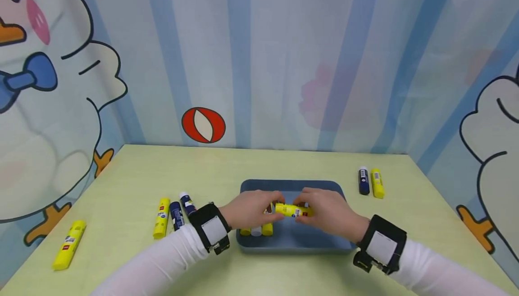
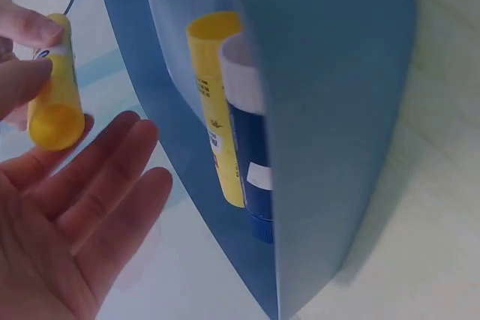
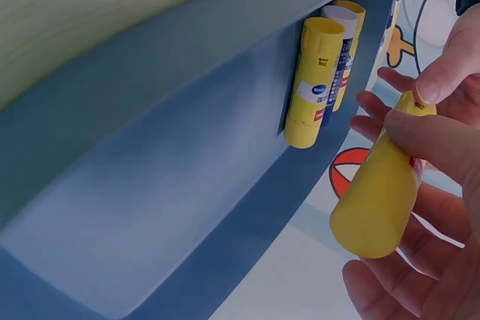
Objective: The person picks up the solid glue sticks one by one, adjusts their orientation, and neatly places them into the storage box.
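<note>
Over a blue-grey tray [image 1: 308,242], both hands hold one yellow glue stick [image 1: 289,210] lying roughly level. My left hand [image 1: 253,209] pinches its left end between thumb and index finger, the other fingers stretched out in the left wrist view. At the opposite end, my right hand [image 1: 330,210] grips the body with the thumb on top and fingers beneath, as the right wrist view shows. Inside the tray's left side, a yellow glue stick [image 3: 311,91], a white-capped blue glue stick [image 3: 341,61] and another yellow one [image 3: 358,35] lie side by side, partly covered by my left hand in the head view.
Left of the tray lie a yellow glue stick [image 1: 161,218] and two dark blue ones [image 1: 176,215], partly behind my left forearm. Another yellow stick [image 1: 69,245] lies far left. A dark blue stick [image 1: 363,181] and a yellow one [image 1: 377,183] lie back right.
</note>
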`<move>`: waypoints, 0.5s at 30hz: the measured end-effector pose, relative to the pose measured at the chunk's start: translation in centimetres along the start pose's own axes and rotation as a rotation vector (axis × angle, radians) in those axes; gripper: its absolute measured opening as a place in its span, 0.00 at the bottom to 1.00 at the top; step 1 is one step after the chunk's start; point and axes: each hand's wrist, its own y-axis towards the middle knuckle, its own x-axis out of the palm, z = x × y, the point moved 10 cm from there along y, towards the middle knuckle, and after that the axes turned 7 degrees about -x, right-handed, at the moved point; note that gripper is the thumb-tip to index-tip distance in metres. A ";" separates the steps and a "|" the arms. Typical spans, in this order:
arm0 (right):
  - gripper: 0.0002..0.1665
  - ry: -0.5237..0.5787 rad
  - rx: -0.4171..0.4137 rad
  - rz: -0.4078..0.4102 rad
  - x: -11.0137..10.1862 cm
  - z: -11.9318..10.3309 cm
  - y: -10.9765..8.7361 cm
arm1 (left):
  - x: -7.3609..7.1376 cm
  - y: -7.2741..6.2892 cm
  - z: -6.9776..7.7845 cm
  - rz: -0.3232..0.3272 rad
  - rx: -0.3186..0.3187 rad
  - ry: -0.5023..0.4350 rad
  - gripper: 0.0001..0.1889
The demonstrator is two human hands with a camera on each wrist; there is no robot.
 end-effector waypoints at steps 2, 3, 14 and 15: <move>0.16 0.004 0.003 -0.004 0.2 -0.1 0.0 | 0.1 -0.1 0.1 0.010 0.018 0.006 0.15; 0.16 0.008 0.010 -0.008 0.3 -0.1 0.0 | 0.2 -0.2 0.1 0.014 0.028 0.010 0.15; 0.18 0.081 0.106 0.074 0.3 2.4 -0.2 | -0.8 -0.5 -0.5 0.094 0.057 0.103 0.14; 0.21 0.103 0.129 0.087 0.3 2.8 -0.3 | -0.9 -0.6 -0.9 0.099 0.039 0.102 0.14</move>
